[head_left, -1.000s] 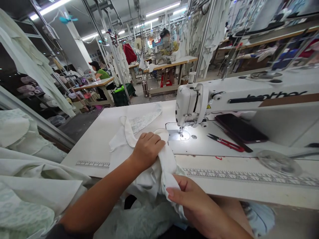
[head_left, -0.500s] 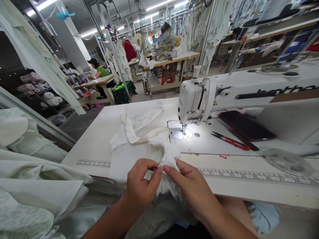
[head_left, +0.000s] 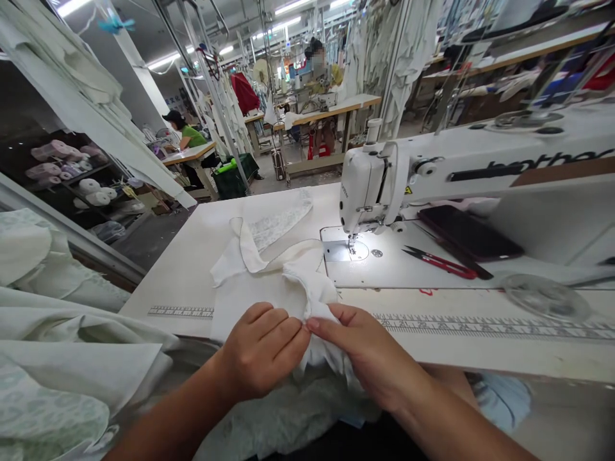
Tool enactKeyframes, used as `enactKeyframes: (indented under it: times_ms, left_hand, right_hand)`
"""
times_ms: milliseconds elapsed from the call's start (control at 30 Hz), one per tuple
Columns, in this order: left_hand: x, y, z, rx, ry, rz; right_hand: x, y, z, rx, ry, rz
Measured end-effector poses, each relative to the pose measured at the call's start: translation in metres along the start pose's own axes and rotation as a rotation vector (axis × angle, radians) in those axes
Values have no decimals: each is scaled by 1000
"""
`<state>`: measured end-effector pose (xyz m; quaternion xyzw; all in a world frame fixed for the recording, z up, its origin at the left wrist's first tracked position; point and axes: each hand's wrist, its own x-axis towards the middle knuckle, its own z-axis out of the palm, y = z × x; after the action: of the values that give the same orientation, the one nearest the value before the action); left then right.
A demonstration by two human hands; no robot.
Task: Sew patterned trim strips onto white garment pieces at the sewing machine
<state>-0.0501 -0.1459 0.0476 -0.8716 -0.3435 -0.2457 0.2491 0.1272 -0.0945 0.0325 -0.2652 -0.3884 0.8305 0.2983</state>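
Observation:
A white garment piece (head_left: 314, 282) with a curved seamed edge lies over the front of the sewing table (head_left: 177, 262) and hangs down towards my lap. My left hand (head_left: 264, 346) is closed on its edge, knuckles up, the fingertips mostly hidden. Right beside it, my right hand (head_left: 358, 336) pinches the same edge between thumb and fingers. The two hands nearly touch. Beyond them, a white strip and a pale patterned piece (head_left: 281, 224) rest on the tabletop. The sewing machine (head_left: 368, 186) stands to the right with its needle area lit.
Red-handled thread snips (head_left: 444, 261), a dark phone (head_left: 468, 232) and a clear round disc (head_left: 545, 298) lie right of the needle. A printed ruler strip (head_left: 456, 324) runs along the front edge. Pale fabric (head_left: 72, 358) is heaped at the left. Two people sit at machines farther back.
My left hand has rolled over so its knuckles face up, its fingers curled closer on the edge. The right hand keeps its pinch. The camera view has shifted slightly.

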Motion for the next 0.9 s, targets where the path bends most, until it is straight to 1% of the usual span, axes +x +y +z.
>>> enactKeyframes:
  times_ms: [100, 133, 267, 333, 400, 500, 600, 667, 733, 800, 867, 900]
  left_hand:
    - [2, -9, -7, 14, -59, 104]
    - [3, -12, -8, 21, -61, 125]
    - [5, -16, -9, 14, 14, 180]
    - [5, -17, -8, -51, 3, 156]
    - [7, -16, -9, -151, -50, 60]
    - [12, -16, -12, -320, -130, -145]
    - [19, -16, -17, -454, -204, -330]
    - [23, -16, -20, -518, -245, -457]
    - [28, -18, -22, -586, -309, -607]
    - [31, -20, -24, -684, -402, -766]
    - [33, -23, -25, -815, -489, -863]
    - [33, -25, -25, -866, -507, -877]
  right_hand:
    - [1, -1, 2, 78, -11, 21]
    - [1, -1, 3, 93, -18, 28]
    - [-1, 1, 2, 89, -37, 64]
    - [-1, 3, 1, 59, -25, 60]
    - [-1, 4, -1, -24, 6, 42]
    - [-2, 3, -4, -311, 40, -36]
    - [-5, -1, -4, -643, 34, -210]
    - [-9, -5, -4, -791, 12, -308]
    - [-11, -8, -4, -891, -23, -343]
    - [-13, -11, -5, -968, -50, -339]
    - [-12, -13, -7, -1020, -56, -341]
    - [-11, -14, -8, -1033, -58, -346]
